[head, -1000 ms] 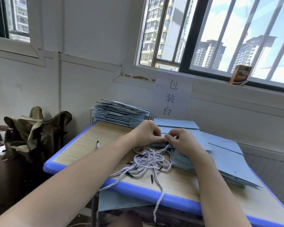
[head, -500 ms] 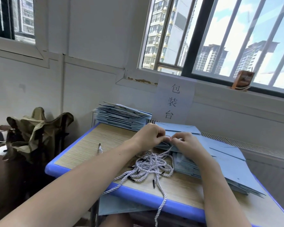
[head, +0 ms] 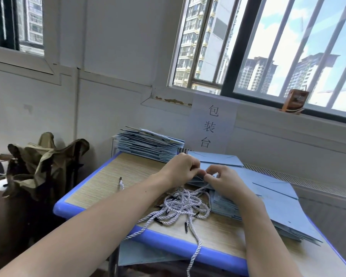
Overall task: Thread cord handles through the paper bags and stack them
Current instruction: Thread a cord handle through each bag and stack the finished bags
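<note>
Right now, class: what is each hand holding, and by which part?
Both the left hand and right hand pinch at the near edge of the top paper bag; whether a cord end sits in either grip cannot be told.

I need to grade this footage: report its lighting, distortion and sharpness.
Head view: bright daylight through the window, sky nearly blown out; wide-angle bending tilts the window bars and walls; both hands and cords reasonably sharp; desk evenly lit, no harsh shadows.

I see bare tabletop [head: 112,182] open at left. The cord tangle [head: 185,204] and stacked bags [head: 148,144] block elsewhere.
</note>
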`<control>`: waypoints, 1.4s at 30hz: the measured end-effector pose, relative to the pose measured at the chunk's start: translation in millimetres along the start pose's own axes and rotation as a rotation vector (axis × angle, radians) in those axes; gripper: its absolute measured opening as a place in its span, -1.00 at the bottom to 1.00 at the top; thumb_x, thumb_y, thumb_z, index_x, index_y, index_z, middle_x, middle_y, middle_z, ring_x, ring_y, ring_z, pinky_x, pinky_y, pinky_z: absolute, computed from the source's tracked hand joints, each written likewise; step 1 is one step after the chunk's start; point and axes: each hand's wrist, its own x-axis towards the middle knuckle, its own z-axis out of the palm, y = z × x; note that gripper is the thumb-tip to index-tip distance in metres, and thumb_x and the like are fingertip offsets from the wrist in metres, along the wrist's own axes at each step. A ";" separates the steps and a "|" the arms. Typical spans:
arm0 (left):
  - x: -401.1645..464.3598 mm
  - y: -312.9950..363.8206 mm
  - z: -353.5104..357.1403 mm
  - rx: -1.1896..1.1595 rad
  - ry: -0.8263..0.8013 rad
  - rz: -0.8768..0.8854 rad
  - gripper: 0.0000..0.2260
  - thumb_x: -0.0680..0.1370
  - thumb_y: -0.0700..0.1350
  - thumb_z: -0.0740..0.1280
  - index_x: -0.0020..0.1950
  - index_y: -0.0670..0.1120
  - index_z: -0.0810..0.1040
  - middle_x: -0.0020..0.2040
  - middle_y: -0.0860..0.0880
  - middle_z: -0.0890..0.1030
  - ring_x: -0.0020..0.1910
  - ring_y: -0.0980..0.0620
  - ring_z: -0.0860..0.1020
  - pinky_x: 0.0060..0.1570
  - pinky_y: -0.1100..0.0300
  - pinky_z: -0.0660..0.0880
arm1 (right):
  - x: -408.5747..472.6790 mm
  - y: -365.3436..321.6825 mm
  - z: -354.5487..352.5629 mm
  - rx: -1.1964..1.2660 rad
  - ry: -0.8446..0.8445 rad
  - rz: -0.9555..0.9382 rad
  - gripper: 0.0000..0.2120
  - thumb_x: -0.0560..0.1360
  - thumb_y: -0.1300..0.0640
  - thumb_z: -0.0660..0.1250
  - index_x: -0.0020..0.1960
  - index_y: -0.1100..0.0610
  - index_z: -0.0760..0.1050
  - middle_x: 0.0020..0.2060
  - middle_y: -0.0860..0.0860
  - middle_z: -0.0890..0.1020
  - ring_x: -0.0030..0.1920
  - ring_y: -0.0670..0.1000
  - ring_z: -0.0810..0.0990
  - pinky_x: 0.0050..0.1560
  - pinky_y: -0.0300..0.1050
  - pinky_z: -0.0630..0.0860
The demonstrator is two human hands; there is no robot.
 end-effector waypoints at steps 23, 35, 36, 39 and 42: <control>-2.4 5.1 -1.5 0.009 0.064 -0.059 -0.95 0.54 -0.14 0.42 -0.10 -0.08 0.67 -0.35 0.13 0.52 -0.36 0.17 0.46 -0.24 0.22 0.41 | 10.5 11.5 15.6 0.051 0.285 0.056 -0.79 0.56 0.28 0.31 0.09 0.11 0.67 -0.08 0.08 0.70 -0.08 0.06 0.57 -0.14 -0.19 0.35; -5.8 18.6 7.3 0.184 0.182 -0.151 -0.79 0.55 0.10 0.36 0.04 0.04 0.69 -0.04 0.01 0.70 0.03 -0.06 0.60 -0.10 0.16 0.42 | 9.0 0.1 13.9 0.202 0.387 0.043 -0.87 0.54 0.26 0.36 -0.03 0.15 0.69 -0.22 0.04 0.67 -0.13 0.10 0.62 -0.14 -0.12 0.46; -6.5 19.0 7.3 0.177 0.213 -0.154 -0.80 0.55 0.10 0.36 0.05 0.05 0.69 -0.05 0.02 0.70 0.03 -0.05 0.60 -0.10 0.16 0.42 | 8.6 -1.2 13.5 0.218 0.389 0.042 -0.87 0.54 0.26 0.37 -0.05 0.14 0.69 -0.26 0.01 0.65 -0.15 0.08 0.61 -0.15 -0.11 0.46; -8.8 19.8 6.7 0.150 0.248 -0.164 -0.83 0.56 0.08 0.35 0.10 0.10 0.66 -0.08 0.05 0.70 0.01 -0.05 0.60 -0.11 0.15 0.44 | 9.6 -0.9 14.5 0.223 0.366 0.019 -0.88 0.54 0.24 0.39 -0.08 0.09 0.69 -0.29 -0.03 0.64 -0.18 0.04 0.62 -0.22 -0.17 0.43; -10.0 20.6 6.2 0.149 0.212 -0.197 -0.84 0.57 0.04 0.33 0.06 0.04 0.65 -0.06 0.00 0.69 0.04 -0.09 0.58 -0.06 0.11 0.47 | 11.7 1.7 18.4 0.198 0.330 -0.005 -0.89 0.54 0.22 0.41 -0.08 0.06 0.69 -0.25 -0.01 0.67 -0.16 0.03 0.64 -0.23 -0.20 0.42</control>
